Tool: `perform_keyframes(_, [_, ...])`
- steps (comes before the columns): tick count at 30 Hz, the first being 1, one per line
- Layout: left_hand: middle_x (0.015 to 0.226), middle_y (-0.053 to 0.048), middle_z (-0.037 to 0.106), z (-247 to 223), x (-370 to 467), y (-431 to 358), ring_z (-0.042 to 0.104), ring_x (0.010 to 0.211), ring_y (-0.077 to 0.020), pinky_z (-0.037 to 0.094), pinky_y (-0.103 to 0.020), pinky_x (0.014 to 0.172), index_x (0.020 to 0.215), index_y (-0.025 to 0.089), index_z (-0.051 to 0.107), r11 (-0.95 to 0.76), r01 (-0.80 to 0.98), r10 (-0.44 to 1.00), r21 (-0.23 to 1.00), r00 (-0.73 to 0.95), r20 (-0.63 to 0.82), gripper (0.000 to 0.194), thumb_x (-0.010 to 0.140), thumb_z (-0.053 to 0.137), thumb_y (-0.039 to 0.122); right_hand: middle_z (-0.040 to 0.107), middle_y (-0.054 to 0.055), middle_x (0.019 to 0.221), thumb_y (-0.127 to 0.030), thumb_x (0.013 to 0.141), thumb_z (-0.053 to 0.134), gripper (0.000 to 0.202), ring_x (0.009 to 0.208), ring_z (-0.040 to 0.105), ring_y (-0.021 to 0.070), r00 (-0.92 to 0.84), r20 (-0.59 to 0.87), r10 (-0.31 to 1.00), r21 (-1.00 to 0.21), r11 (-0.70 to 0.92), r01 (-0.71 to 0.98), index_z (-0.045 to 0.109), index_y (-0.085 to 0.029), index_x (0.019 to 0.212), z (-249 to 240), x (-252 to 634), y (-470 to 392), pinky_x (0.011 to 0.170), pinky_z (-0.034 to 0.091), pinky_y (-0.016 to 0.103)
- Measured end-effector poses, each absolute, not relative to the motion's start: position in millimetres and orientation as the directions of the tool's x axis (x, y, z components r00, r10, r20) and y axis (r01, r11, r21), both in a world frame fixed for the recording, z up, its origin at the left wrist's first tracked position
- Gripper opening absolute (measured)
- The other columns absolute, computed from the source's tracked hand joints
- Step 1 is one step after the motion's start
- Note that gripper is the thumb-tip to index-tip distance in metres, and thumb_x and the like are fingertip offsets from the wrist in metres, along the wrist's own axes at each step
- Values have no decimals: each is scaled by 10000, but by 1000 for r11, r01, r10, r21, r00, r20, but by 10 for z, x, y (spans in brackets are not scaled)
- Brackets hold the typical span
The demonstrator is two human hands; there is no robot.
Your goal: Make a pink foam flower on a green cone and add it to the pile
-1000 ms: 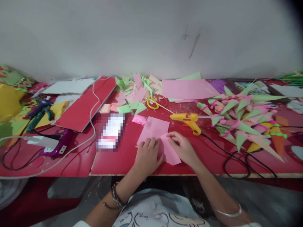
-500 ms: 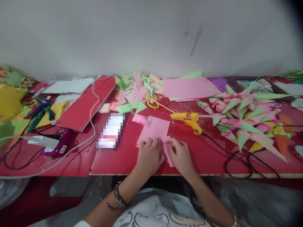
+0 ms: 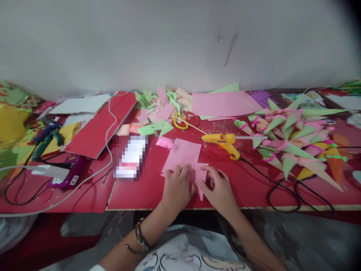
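We see pink paper [image 3: 184,152] at the near middle of the desk [image 3: 152,194]: a plain, matte sheet lying flat on its far side, with a small folded flap [image 3: 201,173] at the near right, creased and angular, a narrow point sticking out toward us. We cannot tell whether flap and sheet are one piece. Our left hand [image 3: 178,186] lies over the sheet's near edge, fingers bent onto it; our right hand [image 3: 218,188] curls at the flap, thumb and forefinger apart on it. We cannot tell whether either one grips. At the sheet's far left corner sits a clear packet [image 3: 166,143] with something bright pink inside. Farther left lie three small packs [image 3: 135,129], peach, coral and green, their contents too small to make out.
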State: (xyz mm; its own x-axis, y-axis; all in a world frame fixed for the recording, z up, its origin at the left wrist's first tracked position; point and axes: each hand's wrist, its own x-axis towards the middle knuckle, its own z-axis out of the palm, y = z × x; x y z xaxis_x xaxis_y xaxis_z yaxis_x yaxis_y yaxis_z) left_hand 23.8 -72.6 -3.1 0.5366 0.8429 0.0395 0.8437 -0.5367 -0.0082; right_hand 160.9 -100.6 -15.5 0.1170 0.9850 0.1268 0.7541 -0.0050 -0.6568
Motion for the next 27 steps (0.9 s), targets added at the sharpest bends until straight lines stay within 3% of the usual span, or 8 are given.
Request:
perform_keyframes(3, [1101, -79, 528, -32, 243, -726, 438, 911, -232, 364, -398, 720, 1267, 126, 346, -535, 845, 844, -18, 535, 41, 511, 793, 402, 311, 523, -74, 471, -268, 773, 457, 187, 517, 525, 137, 67, 60, 996, -678, -9, 735, 538, -211, 932, -132, 1593, -1069, 857, 324, 369])
perform_keyframes(8, [1106, -75, 530, -33, 251, -740, 437, 922, -232, 364, -391, 728, 1269, 137, 349, -531, 848, 847, -10, 531, 39, 504, 798, 391, 310, 629, -29, 596, -202, 800, 396, 157, 619, 580, 150, 100, 78, 992, -654, -25, 756, 546, -218, 845, -169, 1591, -1128, 849, 293, 370])
perform_keyframes(14, [1123, -84, 524, -43, 243, -736, 437, 938, -231, 359, -392, 751, 1271, 138, 349, -520, 854, 854, 7, 519, 41, 506, 799, 391, 315, 655, -32, 648, -132, 793, 371, 183, 593, 582, 132, 95, 126, 988, -576, -5, 818, 535, -209, 775, -206, 1671, -1219, 875, 249, 371])
perform_keyframes(22, [1149, -89, 510, -93, 265, -737, 439, 944, -237, 386, -408, 752, 1272, 115, 346, -530, 848, 848, 26, 529, 33, 514, 796, 389, 303, 650, 7, 672, -183, 791, 385, 160, 630, 584, 172, 189, 228, 955, -554, -33, 832, 541, -201, 760, -245, 1920, -1387, 814, 351, 380])
perform_keyframes(27, [1060, -78, 552, 100, 124, -634, 477, 944, -225, 420, -392, 781, 1211, 153, 434, -555, 821, 831, 134, 555, 41, 453, 781, 462, 292, 655, 36, 765, -203, 815, 377, 173, 762, 587, 195, 148, 331, 932, -635, 104, 766, 550, -202, 826, -177, 1804, -1333, 742, 425, 348])
